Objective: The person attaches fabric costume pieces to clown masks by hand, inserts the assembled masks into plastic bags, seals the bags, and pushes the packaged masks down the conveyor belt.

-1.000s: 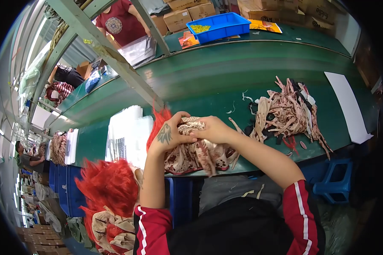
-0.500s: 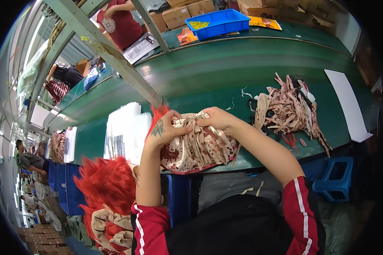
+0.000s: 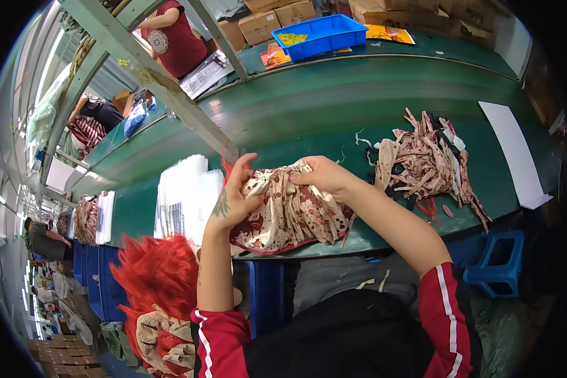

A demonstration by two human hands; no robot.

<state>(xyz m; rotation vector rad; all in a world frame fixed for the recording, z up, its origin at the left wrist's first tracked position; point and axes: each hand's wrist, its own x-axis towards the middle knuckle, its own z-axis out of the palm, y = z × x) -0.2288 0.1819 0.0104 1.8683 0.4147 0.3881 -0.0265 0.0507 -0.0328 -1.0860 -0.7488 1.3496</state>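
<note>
A cream cloth with a brown and red floral print point(image 3: 290, 217) lies bunched at the front edge of the green table, its upper edge gathered into folds and its lower edge trimmed dark red. My right hand point(image 3: 321, 176) pinches the gathered top, thumb towards me. At the cloth's left side my left hand point(image 3: 232, 198) has its thumb and forefinger spread apart, the thumb against the fabric; its other fingers are partly hidden. Red strands point(image 3: 228, 165) show behind that hand. Below my left forearm is a bright red wig-like mass of hair point(image 3: 157, 271) with beige cloth pieces point(image 3: 160, 337).
A stack of clear plastic bags point(image 3: 183, 195) lies to the left. On the right are a tangled pile of printed strips point(image 3: 425, 157) and a white card point(image 3: 513, 154). A metal post point(image 3: 201, 126) rises behind the bags. A blue tray point(image 3: 321, 36) and co-workers point(image 3: 176, 41) are farther back.
My left hand has opened its pinch and shifted slightly down and left, fingers spreading. The cloth's folds have loosened at that side. My right hand keeps its hold.
</note>
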